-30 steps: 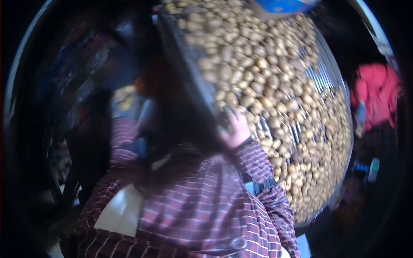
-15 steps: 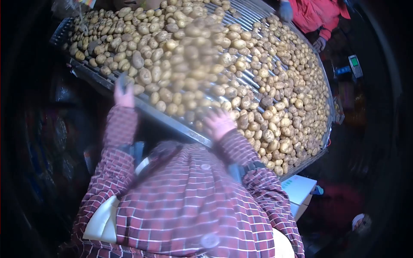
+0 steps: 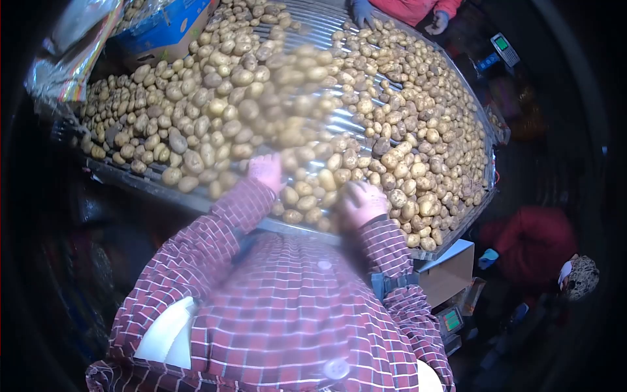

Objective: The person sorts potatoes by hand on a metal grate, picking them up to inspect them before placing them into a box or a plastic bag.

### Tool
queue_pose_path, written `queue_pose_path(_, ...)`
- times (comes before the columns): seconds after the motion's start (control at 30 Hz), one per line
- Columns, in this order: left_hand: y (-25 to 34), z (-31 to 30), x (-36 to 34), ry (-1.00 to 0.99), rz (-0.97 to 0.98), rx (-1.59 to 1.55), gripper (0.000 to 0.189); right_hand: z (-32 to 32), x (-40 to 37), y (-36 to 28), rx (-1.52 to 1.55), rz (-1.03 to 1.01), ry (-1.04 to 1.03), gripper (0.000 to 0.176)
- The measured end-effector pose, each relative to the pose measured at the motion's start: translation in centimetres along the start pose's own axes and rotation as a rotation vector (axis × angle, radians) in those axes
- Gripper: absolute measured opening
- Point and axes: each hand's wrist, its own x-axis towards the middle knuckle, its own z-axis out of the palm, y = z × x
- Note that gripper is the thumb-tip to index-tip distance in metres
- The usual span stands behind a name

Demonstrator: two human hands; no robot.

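Potatoes (image 3: 418,171) lie in a thick layer over a slatted metal sorting table (image 3: 344,119) in front of me. My left hand (image 3: 266,171) reaches over the near edge onto the potatoes, its fingertips bent down and smeared by motion. To its right, my right hand (image 3: 363,204) rests low at the potatoes near the front edge, fingers curled towards the left and blurred. Between my two hands lies a small group of potatoes (image 3: 305,196). I cannot tell whether either hand grips a potato. A blurred streak of potatoes (image 3: 294,98) stretches up the middle of the table.
A blue carton (image 3: 163,29) and a plastic bag (image 3: 68,52) are at the far left. Across the table a person in a red jacket (image 3: 398,9) has a gloved hand (image 3: 362,12) at its edge. At right are a cardboard box (image 3: 447,277), a scale (image 3: 450,320) and another person (image 3: 532,245).
My left hand has moved from the table's left edge rightwards onto the potatoes. My right hand has shifted right and a little down. The view has moved, showing more of the carton.
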Motion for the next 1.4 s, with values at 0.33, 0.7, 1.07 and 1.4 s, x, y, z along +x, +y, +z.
queue_pose_path(0.33,4.3,-2.8,2.6,-0.095,0.144,-0.746,0.083,-0.9,6.2,-7.6,1.924,0.857,-0.390,0.048)
queue_pose_path(0.7,-0.6,-11.1,27.9,0.251,0.336,0.048,0.071,1.6,5.1,2.4,1.272,0.277,0.018,0.034)
queue_pose_path(1.07,8.4,-10.2,26.3,-0.073,0.230,0.006,0.073,7.0,6.0,6.7,1.642,0.537,0.041,0.041)
queue_pose_path(1.4,10.9,-8.7,18.0,0.013,0.618,-0.493,0.042,4.5,5.3,5.1,1.042,0.336,0.051,0.040)
